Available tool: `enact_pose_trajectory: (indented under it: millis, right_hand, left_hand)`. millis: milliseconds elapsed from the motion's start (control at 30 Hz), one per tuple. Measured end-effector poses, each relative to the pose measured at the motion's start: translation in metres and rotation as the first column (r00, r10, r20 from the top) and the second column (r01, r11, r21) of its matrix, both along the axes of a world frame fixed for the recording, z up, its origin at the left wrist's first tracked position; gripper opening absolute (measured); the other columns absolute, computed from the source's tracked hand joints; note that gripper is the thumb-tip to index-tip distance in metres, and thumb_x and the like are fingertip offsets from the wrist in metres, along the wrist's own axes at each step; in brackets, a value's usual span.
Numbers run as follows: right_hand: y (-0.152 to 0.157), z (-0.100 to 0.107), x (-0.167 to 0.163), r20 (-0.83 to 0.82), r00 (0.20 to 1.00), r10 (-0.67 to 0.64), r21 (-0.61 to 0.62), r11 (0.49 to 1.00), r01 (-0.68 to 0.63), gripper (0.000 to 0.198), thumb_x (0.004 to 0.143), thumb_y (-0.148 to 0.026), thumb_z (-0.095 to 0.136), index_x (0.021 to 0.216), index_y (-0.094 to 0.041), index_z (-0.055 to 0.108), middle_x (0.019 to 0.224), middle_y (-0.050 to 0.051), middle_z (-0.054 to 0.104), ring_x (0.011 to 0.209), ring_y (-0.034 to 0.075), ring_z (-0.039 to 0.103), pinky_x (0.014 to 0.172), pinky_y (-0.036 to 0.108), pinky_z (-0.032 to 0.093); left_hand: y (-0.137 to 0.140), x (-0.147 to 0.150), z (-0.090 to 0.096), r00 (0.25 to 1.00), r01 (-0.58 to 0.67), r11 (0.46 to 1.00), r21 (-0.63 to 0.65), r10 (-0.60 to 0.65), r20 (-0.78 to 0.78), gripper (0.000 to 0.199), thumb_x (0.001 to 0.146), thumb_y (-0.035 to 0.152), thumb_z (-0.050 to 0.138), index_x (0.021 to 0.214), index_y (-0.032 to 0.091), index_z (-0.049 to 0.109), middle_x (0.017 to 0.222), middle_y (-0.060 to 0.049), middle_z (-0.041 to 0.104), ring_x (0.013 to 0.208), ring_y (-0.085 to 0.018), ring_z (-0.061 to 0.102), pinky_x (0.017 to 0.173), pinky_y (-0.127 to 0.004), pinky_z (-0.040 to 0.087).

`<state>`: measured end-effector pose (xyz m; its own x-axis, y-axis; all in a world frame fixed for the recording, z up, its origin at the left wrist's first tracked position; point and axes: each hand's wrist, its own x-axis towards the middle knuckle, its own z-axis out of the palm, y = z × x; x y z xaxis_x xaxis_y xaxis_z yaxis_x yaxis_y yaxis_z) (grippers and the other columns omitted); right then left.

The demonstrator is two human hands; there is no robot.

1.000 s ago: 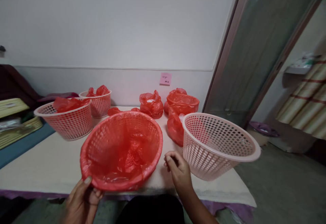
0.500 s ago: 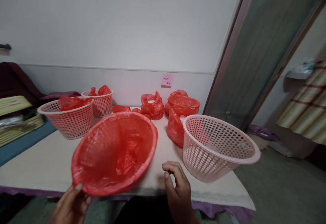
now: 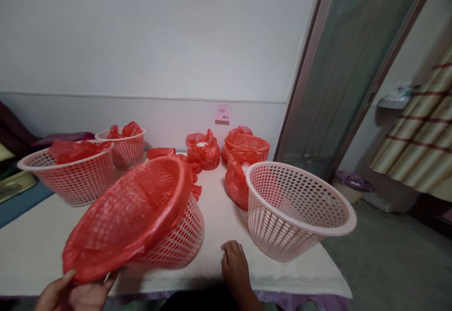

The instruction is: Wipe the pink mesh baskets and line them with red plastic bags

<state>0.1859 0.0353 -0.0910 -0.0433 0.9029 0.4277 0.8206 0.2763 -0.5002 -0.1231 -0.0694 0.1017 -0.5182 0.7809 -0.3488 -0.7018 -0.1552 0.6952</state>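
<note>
Left hand (image 3: 78,293) holds a lined basket (image 3: 141,216) by its rim (image 3: 179,200), likely supporting its tilt; right hand (image 3: 235,261) curls, grip unclear.

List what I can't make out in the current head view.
All in the head view:
Lined basket: its inside floor, hidden by its own tilted near side.
Left hand: wrist, cut off by the bottom edge.
Right hand: palm, hidden by the back of the hand.
Pink note: writing, too small to read.
</note>
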Motion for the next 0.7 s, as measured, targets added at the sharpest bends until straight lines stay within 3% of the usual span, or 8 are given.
enact_pose_trajectory:
  millis: [100, 200, 400, 533, 700]
  right_hand:
    - [0.007, -0.001, 0.004, 0.094, 0.995, 0.014, 0.008, 1.000, -0.015, 0.033, 0.072, 0.006, 0.043, 0.082, -0.019, 0.062, 0.085, 0.005, 0.060, 0.084, 0.022, 0.053, 0.077, 0.033, 0.039]
    - [0.011, -0.003, 0.006, 0.126, 0.992, 0.020, 0.013, 1.000, -0.022, 0.034, 0.071, 0.007, 0.044, 0.081, -0.020, 0.061, 0.084, 0.004, 0.059, 0.083, 0.021, 0.052, 0.077, 0.032, 0.038]
    - [0.009, -0.014, 0.007, 0.135, 0.991, 0.003, 0.063, 0.998, -0.012, 0.032, 0.071, 0.008, 0.046, 0.079, -0.021, 0.056, 0.083, 0.002, 0.057, 0.082, 0.021, 0.049, 0.075, 0.033, 0.036]
    - [0.010, -0.022, 0.007, 0.125, 0.992, 0.015, 0.112, 0.993, -0.029, 0.032, 0.071, 0.009, 0.047, 0.079, -0.022, 0.053, 0.083, 0.001, 0.056, 0.080, 0.021, 0.049, 0.073, 0.033, 0.035]
    - [0.016, -0.032, 0.012, 0.162, 0.985, 0.052, 0.213, 0.973, -0.087, 0.032, 0.071, 0.007, 0.048, 0.081, -0.023, 0.050, 0.081, 0.001, 0.055, 0.077, 0.021, 0.048, 0.070, 0.033, 0.035]
  left_hand:
    - [0.020, 0.029, 0.019, 0.996, 0.006, 0.995, -0.096, 0.003, 0.093, 0.032, 0.077, 0.029, 0.052, 0.102, 0.023, 0.070, 0.085, -0.005, 0.074, 0.068, -0.021, 0.067, 0.051, -0.034, 0.060]
    - [0.048, 0.053, 0.025, 0.996, 0.026, 0.999, -0.030, -0.024, 0.091, 0.030, 0.078, 0.018, 0.048, 0.097, 0.020, 0.070, 0.077, -0.003, 0.073, 0.063, -0.016, 0.064, 0.055, -0.029, 0.059]
    - [0.107, 0.073, 0.009, 0.995, 0.081, 0.980, 0.181, -0.091, 0.048, 0.026, 0.083, 0.015, 0.044, 0.086, 0.021, 0.068, 0.076, 0.002, 0.071, 0.069, -0.012, 0.063, 0.063, -0.027, 0.057]
    - [0.142, 0.073, 0.002, 0.996, 0.079, 0.972, 0.220, -0.085, 0.016, 0.019, 0.080, 0.015, 0.048, 0.081, 0.020, 0.066, 0.074, 0.003, 0.069, 0.070, -0.011, 0.061, 0.067, -0.026, 0.056]
    - [0.175, 0.073, -0.005, 0.998, 0.054, 0.965, 0.256, -0.044, -0.044, 0.005, 0.071, 0.020, 0.059, 0.075, 0.018, 0.061, 0.071, 0.004, 0.065, 0.068, -0.011, 0.058, 0.061, -0.022, 0.049]
